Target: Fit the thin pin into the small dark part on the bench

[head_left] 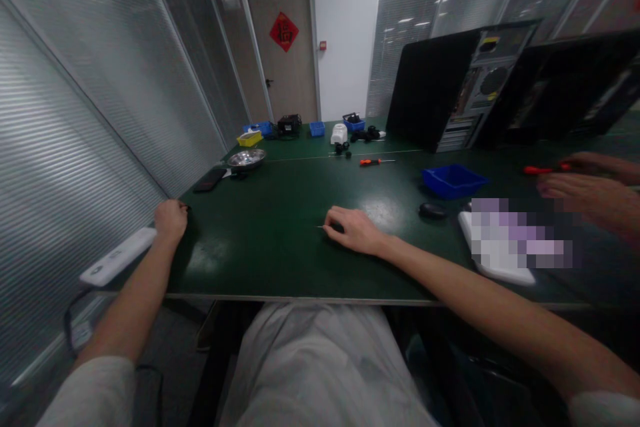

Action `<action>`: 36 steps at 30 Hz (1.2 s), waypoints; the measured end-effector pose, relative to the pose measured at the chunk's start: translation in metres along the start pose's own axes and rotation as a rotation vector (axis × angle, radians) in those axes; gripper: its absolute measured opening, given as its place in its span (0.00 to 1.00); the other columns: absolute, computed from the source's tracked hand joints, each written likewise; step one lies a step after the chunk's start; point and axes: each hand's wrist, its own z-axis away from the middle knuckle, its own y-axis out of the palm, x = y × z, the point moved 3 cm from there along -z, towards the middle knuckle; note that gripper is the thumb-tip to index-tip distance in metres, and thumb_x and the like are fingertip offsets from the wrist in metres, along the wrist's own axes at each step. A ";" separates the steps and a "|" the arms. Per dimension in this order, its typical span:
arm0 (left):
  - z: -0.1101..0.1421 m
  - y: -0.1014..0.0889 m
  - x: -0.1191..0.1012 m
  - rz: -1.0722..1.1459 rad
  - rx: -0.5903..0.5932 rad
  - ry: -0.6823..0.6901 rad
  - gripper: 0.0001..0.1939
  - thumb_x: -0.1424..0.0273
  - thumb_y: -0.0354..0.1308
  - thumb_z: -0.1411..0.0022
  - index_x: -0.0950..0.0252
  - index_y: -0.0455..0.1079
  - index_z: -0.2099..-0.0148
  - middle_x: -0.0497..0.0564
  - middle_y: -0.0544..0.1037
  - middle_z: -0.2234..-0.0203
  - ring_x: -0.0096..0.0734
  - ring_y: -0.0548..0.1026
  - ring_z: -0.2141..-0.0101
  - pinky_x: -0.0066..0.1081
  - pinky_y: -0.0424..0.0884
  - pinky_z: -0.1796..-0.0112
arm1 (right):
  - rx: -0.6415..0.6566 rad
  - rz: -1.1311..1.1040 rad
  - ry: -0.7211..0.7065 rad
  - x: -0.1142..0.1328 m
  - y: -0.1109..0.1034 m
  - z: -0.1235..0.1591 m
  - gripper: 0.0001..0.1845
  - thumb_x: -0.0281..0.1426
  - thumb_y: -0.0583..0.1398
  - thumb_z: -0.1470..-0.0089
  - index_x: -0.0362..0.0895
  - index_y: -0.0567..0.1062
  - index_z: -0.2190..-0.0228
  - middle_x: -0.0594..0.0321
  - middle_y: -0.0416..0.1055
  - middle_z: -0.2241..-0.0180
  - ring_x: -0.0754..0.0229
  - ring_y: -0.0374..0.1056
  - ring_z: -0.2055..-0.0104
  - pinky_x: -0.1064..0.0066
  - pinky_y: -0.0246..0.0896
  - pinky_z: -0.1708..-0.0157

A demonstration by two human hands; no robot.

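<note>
**Dark-handled tool (pixel 337 227) tucked in the right hand (pixel 353 231), thin shaft out to 9 o'clock**

And there it is, low over the worktop (pixel 280 260): the right hand has its fingers curled round the dark-handled tool, handle between thumb and fingers, the slim metal shaft poking out past the fingertips towards 9 o'clock. Over at 9 o'clock from it, the left hand (pixel 171 219) is at the worktop's left edge, fingers bent, with a small dark thing (pixel 188 208) by the fingertips; whether they grip it, I cannot tell. The white power strip (pixel 120 257) sits near that hand at 8 o'clock, the dark phone (pixel 210 179) at 1 o'clock.

Back to the right hand: metal bowl (pixel 247 159) at 10 o'clock, orange-and-black screwdriver (pixel 371 162) up near 12 o'clock, blue tray (pixel 454 183) at 2 o'clock, and the black mouse (pixel 433 211) just below that tray, closer to 3 o'clock. And far out at 3 o'clock, 2 hands of another person (pixel 593 197), near a red-handled tool (pixel 540 170)!
</note>
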 end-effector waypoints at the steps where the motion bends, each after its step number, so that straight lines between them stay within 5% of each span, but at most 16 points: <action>1: -0.001 0.000 0.002 -0.027 -0.020 -0.036 0.16 0.74 0.54 0.35 0.84 0.76 0.55 0.58 0.72 0.73 0.40 0.68 0.65 0.35 0.61 0.57 | -0.002 0.003 0.001 -0.001 0.001 0.000 0.06 0.34 0.58 0.36 0.45 0.73 0.61 0.62 0.73 0.61 0.62 0.67 0.65 0.71 0.55 0.66; 7: -0.002 -0.003 0.008 -0.108 -0.032 -0.116 0.16 0.70 0.57 0.36 0.77 0.78 0.53 0.59 0.77 0.68 0.40 0.70 0.63 0.33 0.64 0.58 | -0.005 0.011 -0.003 -0.003 0.003 0.001 0.06 0.35 0.58 0.36 0.45 0.73 0.61 0.63 0.73 0.62 0.62 0.67 0.65 0.71 0.54 0.66; 11: -0.003 0.000 -0.015 -0.076 -0.024 -0.031 0.14 0.70 0.58 0.36 0.73 0.79 0.53 0.59 0.80 0.61 0.43 0.74 0.58 0.34 0.66 0.55 | -0.011 0.018 -0.002 -0.004 0.004 0.001 0.06 0.35 0.58 0.35 0.45 0.73 0.62 0.63 0.73 0.61 0.62 0.68 0.64 0.71 0.55 0.65; 15: 0.014 0.012 -0.092 0.204 0.099 0.221 0.12 0.67 0.60 0.36 0.66 0.80 0.55 0.56 0.81 0.57 0.42 0.76 0.55 0.34 0.68 0.51 | -0.009 0.025 0.001 -0.005 0.005 0.002 0.06 0.35 0.58 0.35 0.46 0.73 0.61 0.63 0.73 0.61 0.62 0.68 0.64 0.71 0.55 0.65; 21: 0.086 0.023 -0.243 0.624 0.472 0.766 0.12 0.62 0.62 0.35 0.64 0.80 0.57 0.54 0.80 0.60 0.37 0.77 0.60 0.33 0.71 0.58 | -0.015 0.034 0.016 -0.004 0.004 0.002 0.08 0.37 0.59 0.36 0.46 0.73 0.61 0.63 0.72 0.61 0.62 0.67 0.65 0.71 0.54 0.66; 24: 0.109 0.030 -0.283 0.727 0.550 0.893 0.10 0.64 0.64 0.36 0.66 0.79 0.60 0.53 0.80 0.63 0.33 0.76 0.64 0.30 0.70 0.61 | -0.024 0.054 0.045 -0.004 0.003 0.001 0.06 0.35 0.59 0.37 0.46 0.72 0.62 0.63 0.72 0.62 0.62 0.66 0.65 0.71 0.52 0.66; 30: 0.112 0.049 -0.287 0.833 0.546 0.828 0.12 0.63 0.65 0.37 0.69 0.78 0.58 0.54 0.79 0.64 0.31 0.74 0.66 0.29 0.68 0.64 | -0.031 0.089 0.116 -0.010 0.005 0.000 0.05 0.34 0.60 0.39 0.46 0.73 0.64 0.63 0.72 0.64 0.62 0.66 0.66 0.71 0.50 0.68; 36: 0.114 0.045 -0.285 0.799 0.535 0.854 0.17 0.62 0.63 0.35 0.67 0.78 0.48 0.54 0.78 0.62 0.30 0.72 0.66 0.28 0.67 0.64 | -0.033 0.093 0.128 -0.013 0.006 0.000 0.05 0.35 0.60 0.39 0.46 0.73 0.64 0.63 0.72 0.63 0.61 0.66 0.66 0.70 0.49 0.68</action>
